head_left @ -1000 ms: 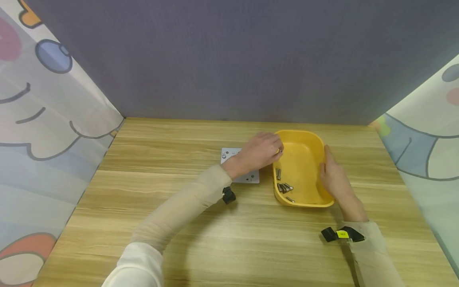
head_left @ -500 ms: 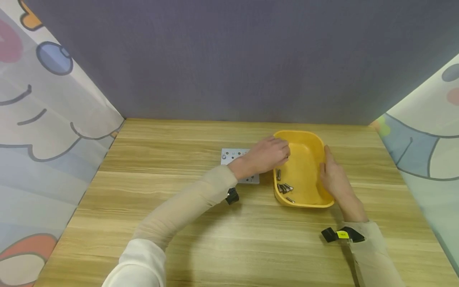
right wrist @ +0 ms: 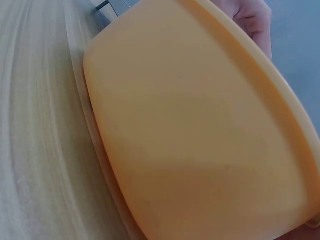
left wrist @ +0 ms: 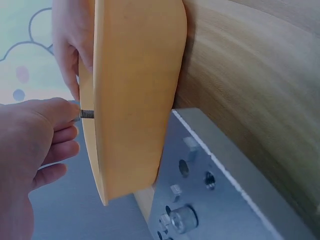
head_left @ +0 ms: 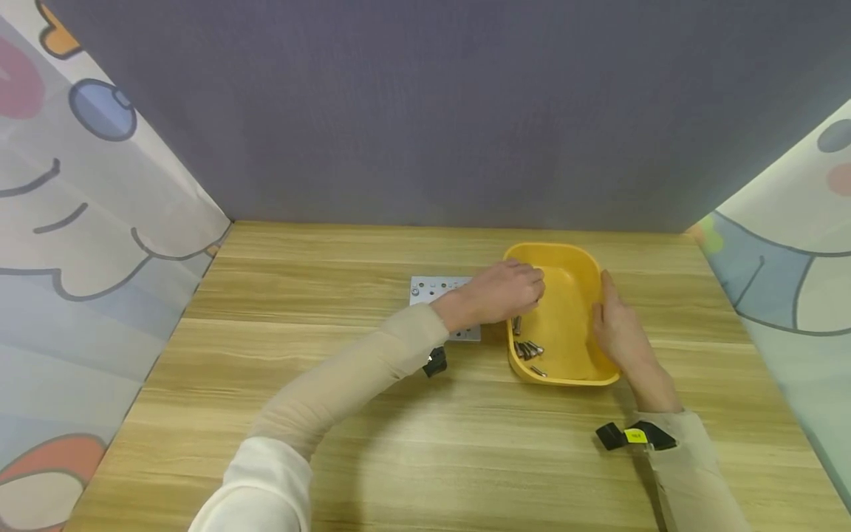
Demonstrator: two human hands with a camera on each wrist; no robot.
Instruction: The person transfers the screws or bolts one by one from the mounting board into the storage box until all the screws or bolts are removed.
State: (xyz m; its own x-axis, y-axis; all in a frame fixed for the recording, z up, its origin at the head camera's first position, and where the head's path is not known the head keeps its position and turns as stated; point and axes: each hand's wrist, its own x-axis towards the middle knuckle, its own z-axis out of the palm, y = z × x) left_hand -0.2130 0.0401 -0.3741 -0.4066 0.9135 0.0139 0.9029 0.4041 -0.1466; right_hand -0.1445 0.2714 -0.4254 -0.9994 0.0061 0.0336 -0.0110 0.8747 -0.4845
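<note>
In the head view my left hand (head_left: 507, 290) is over the left rim of a yellow plastic bin (head_left: 565, 314). The left wrist view shows its thumb and fingers pinching a threaded screw (left wrist: 87, 114) above the rim; the head view hides this screw. My right hand (head_left: 623, 331) holds the bin's right wall, thumb at the inner side and fingers along the outside. Several loose screws (head_left: 528, 349) lie in the bin's left and near-left part. Left of the bin, partly under my left forearm, lies a silver metal plate (head_left: 425, 297) with holes.
A socket-head screw (left wrist: 183, 219) stands in the plate near one corner. The wooden table (head_left: 425, 458) carries everything, with a grey panel (head_left: 425, 111) behind it and printed cloth at both sides. A black wrist mount (head_left: 435, 362) hangs by my left forearm.
My left hand has moved right and slightly nearer, from the bin's left rim farther over its inside. The right hand, bin and plate stay in place.
</note>
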